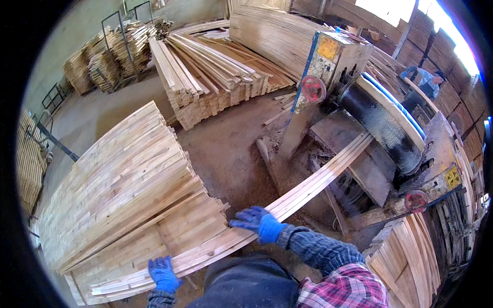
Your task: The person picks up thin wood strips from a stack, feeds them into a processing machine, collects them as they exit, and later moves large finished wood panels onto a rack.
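Note:
A bundle of long, narrow wooden strips (313, 190) runs from the lower left up to the machine at right. Near the strips' close end, my left hand (164, 275), in a blue glove, is closed over them. My right hand (260, 225), also blue-gloved, lies across the strips farther along, its fingers stretched out toward the left. The strips' far end rests on the metal plate of a machine (328, 61), below its large dark drum (382, 123). Underneath the near end lies a wide stack of boards (128, 174).
Another tall stack of strips (205, 92) stands beyond, with loose pieces on top. Red handwheels (314, 89) stick out from the machine. A smaller board pile (405, 256) is at lower right. Bundled wood (113, 61) sits on carts at far left. A co-worker (426, 82) is behind the machine.

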The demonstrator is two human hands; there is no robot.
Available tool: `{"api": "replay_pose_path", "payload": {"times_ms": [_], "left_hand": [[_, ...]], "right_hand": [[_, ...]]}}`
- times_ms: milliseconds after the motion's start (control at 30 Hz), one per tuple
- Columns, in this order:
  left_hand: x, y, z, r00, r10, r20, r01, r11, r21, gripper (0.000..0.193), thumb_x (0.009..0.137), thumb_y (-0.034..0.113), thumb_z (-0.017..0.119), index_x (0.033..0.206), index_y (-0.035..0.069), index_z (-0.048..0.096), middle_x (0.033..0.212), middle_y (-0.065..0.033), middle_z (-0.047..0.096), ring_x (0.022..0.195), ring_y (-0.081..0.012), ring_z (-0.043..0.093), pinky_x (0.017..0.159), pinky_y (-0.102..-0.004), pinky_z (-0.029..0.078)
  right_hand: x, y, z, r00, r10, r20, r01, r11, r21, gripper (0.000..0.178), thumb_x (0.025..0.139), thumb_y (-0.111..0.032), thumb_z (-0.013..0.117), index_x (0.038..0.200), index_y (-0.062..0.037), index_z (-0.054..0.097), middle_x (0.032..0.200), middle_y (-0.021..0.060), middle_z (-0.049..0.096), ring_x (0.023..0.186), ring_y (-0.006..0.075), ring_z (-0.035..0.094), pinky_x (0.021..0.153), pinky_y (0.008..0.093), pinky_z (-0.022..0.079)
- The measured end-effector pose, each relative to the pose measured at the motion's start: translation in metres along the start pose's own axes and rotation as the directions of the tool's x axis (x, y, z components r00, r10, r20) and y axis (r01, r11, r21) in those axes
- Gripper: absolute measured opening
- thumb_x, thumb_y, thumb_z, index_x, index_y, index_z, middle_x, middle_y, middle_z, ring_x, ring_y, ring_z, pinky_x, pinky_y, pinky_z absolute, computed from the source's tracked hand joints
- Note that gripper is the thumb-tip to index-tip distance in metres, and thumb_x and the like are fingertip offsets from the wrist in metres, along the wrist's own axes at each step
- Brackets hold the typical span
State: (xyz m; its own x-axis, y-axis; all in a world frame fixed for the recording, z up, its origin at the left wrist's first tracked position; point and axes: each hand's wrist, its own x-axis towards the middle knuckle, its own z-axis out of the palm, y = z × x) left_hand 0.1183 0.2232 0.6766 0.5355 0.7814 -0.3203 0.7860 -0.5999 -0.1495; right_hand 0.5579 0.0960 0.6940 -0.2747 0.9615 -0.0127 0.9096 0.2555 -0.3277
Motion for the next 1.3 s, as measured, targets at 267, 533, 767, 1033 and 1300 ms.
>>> {"api": "replay_pose_path", "payload": {"times_ms": [267,533,767,1033,1300], "left_hand": [[-0.007,0.063,-0.032,0.936,0.224,-0.273,-0.301,0.909,-0.287,0.119,0.051,0.057,0.082,0.15,0.011,0.035,0.137,-0.0156,0.05,0.13,-0.0335,0.045,0.116,-0.0562,0.021],[-0.056,-0.105,-0.007,0.993,0.063,-0.104,-0.067,0.997,-0.036,0.115,0.053,0.049,0.086,0.149,0.011,0.036,0.142,-0.0159,0.048,0.136,-0.0305,0.042,0.117,-0.0568,0.019],[-0.01,-0.041,-0.019,0.986,0.097,-0.137,-0.108,0.992,-0.073,0.102,0.054,0.05,0.083,0.142,0.013,0.046,0.129,-0.0135,0.055,0.124,-0.031,0.049,0.112,-0.0545,0.03],[0.024,0.051,-0.052,0.95,0.277,-0.145,-0.307,0.911,-0.276,0.106,0.066,0.056,0.077,0.151,0.009,0.035,0.128,-0.0168,0.057,0.116,-0.0357,0.055,0.102,-0.0512,0.04],[0.081,-0.02,-0.014,0.985,0.132,-0.114,-0.157,0.388,-0.908,0.076,0.085,0.04,0.073,0.145,0.007,0.042,0.106,-0.02,0.069,0.095,-0.0333,0.068,0.086,-0.0448,0.054]], "right_hand": [[0.042,-0.054,0.042,0.972,-0.21,0.103,0.211,0.978,0.003,0.114,0.054,-0.026,0.084,0.154,-0.0306,0.031,0.152,0.0154,0.043,0.135,0.0338,0.047,0.113,0.0536,0.034],[0.017,-0.01,-0.029,0.964,0.069,0.257,-0.046,0.994,-0.095,0.114,0.055,-0.034,0.088,0.154,-0.0297,0.031,0.145,0.0099,0.05,0.132,0.0309,0.048,0.114,0.0535,0.029],[0.003,0.031,-0.043,0.968,0.169,0.184,-0.16,0.985,-0.062,0.102,0.054,-0.036,0.089,0.145,-0.027,0.045,0.139,0.0112,0.056,0.128,0.0284,0.052,0.112,0.0511,0.033],[0.125,0.003,-0.027,0.997,0.075,0.027,-0.08,0.917,0.392,0.058,0.083,-0.029,0.074,0.134,-0.006,0.058,0.131,0.0208,0.062,0.12,0.0365,0.06,0.104,0.0433,0.047],[0.223,0.007,0.08,0.968,0.162,0.19,-0.248,0.716,0.652,0.059,0.084,-0.024,0.076,0.136,-0.0042,0.056,0.139,0.0208,0.056,0.129,0.0304,0.054,0.108,0.0401,0.044]]}}
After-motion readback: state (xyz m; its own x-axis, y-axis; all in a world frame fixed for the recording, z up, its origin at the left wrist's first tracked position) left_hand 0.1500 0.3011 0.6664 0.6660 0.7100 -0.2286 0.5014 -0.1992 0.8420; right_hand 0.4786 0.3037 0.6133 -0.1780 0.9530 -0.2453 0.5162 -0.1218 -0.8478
